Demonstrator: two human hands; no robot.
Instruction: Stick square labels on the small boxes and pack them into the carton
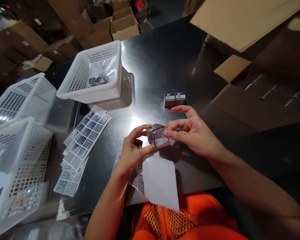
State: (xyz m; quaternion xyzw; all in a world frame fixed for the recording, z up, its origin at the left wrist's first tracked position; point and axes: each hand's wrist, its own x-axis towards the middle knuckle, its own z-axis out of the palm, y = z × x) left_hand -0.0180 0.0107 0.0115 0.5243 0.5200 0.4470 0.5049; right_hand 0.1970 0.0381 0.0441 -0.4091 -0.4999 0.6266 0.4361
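A small dark box (158, 136) with a grey label on its face is held over the shiny dark table (152, 73). My left hand (133, 150) grips its left side between thumb and fingers. My right hand (193, 131) pinches its right edge, with the other fingers spread. Under my hands lies a white backing sheet (161, 181) partly covering a label sheet. Two similar small boxes (175, 99) stand side by side on the table just beyond my right hand.
Sheets of grey labels (83, 143) fan out at the left. A white perforated basket (95, 71) holds a few small boxes; more baskets (17, 143) stack at far left. An open cardboard carton (260, 100) sits at right, with several cartons behind.
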